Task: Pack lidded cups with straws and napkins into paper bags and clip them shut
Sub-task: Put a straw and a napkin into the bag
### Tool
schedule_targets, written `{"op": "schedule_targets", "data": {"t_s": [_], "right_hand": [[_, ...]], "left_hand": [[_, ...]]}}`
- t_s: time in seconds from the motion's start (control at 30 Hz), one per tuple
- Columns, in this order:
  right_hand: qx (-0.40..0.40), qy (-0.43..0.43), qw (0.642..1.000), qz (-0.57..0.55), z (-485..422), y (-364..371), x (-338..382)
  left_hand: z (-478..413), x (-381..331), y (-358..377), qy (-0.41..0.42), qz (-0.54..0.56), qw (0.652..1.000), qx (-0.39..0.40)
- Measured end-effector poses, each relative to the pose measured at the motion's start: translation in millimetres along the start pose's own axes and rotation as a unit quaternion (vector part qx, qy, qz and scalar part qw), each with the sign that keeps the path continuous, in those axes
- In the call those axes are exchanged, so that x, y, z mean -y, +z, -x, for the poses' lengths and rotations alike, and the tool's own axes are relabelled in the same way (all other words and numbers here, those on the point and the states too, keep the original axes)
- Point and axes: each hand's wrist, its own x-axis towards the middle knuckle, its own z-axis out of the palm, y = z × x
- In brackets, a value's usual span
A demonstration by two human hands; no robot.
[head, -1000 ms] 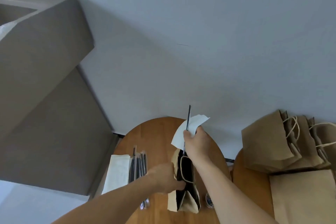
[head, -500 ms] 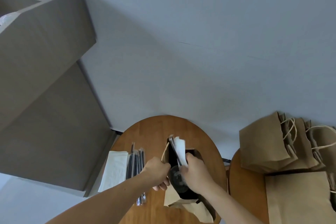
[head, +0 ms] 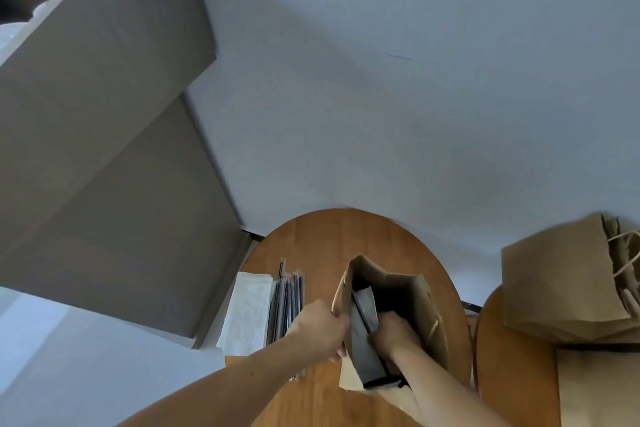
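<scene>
A brown paper bag (head: 429,305) stands open on the round wooden table (head: 346,239). My left hand (head: 318,329) grips the bag's left rim. My right hand (head: 394,331) reaches down inside the bag and holds a white napkin (head: 365,308) with a dark straw against the bag's left inner wall. The inside of the bag below is dark and any cup in it is hidden.
A stack of white napkins (head: 247,312) and several wrapped dark straws (head: 287,302) lie left of the bag. More brown paper bags (head: 561,284) sit on a second wooden table (head: 512,374) at the right. A grey cabinet (head: 104,149) rises at the left.
My right hand has gone from above the bag down into it with the napkin and straw. The bag's mouth stands wider open. My left hand stays on the bag's left rim.
</scene>
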Motion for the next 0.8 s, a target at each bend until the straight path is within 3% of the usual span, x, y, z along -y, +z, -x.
{"op": "schedule_targets", "data": {"t_s": [0.1, 0.27, 0.4, 0.53, 0.67, 0.8], "right_hand": [[-0.054, -0.046, 0.99, 0.119, 1, -1, 1], [-0.09, -0.091, 0.965, 0.228, 8, -2, 2], [-0.142, -0.151, 0.925, 0.317, 22, -10, 12], [-0.135, -0.2, 0.894, 0.378, 53, -41, 33], [-0.134, -0.269, 0.906, 0.299, 86, -85, 40], [-0.18, -0.253, 0.95, 0.042, 96, -122, 23]], "left_hand": [[0, -1, 0, 0.007, -0.005, 1.0, -0.006], [1, -1, 2, 0.014, -0.024, 1.0, -0.009], [-2, -2, 4, 0.024, -0.038, 0.999, -0.007], [-2, -5, 6, 0.036, -0.051, 0.998, -0.003], [2, -8, 10, 0.055, -0.038, 0.998, 0.014], [5, -7, 14, 0.076, -0.028, 0.995, 0.056]]}}
